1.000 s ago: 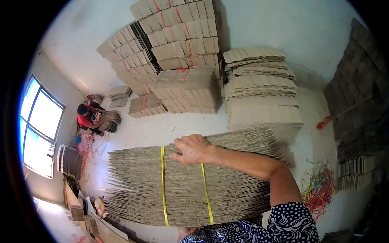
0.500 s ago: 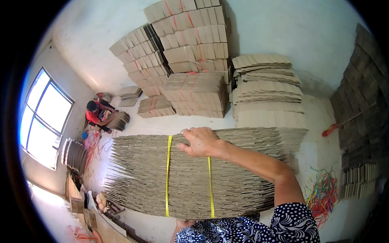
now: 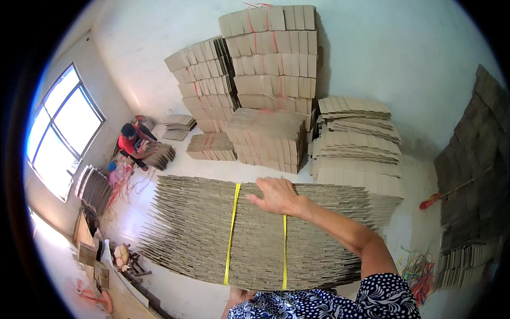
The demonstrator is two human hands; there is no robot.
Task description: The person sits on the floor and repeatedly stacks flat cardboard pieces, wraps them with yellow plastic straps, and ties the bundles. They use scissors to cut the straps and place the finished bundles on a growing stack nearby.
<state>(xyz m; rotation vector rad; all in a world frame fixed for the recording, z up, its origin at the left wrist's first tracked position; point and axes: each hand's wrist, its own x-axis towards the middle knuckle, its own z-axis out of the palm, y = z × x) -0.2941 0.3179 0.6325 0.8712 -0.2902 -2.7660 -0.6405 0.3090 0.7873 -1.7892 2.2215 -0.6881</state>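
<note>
A large bundle of flattened brown corrugated cardboard sheets (image 3: 212,234) fills the middle of the view, held up against the person's body above the pale floor (image 3: 175,159). Two yellow plastic straps (image 3: 231,228) run across it from far edge to near edge. The right hand (image 3: 276,195) lies on top of the bundle near its far edge, just beside the right-hand strap — its grip is flat and curled over the sheets, fingers bent down on the cardboard, not closed round anything. The left hand (image 3: 237,295) shows only a little at the bundle's near lower edge; whether its grip is clenched I cannot tell.

Beyond the bundle stand tall stacks of strapped brown cardboard bundles (image 3: 265,80) against the white wall. At the left, near a bright window (image 3: 64,133), another person in a red top (image 3: 132,144) crouches over a smaller cardboard pile. A heap of coloured strap offcuts (image 3: 417,271) lies on the floor at the right.
</note>
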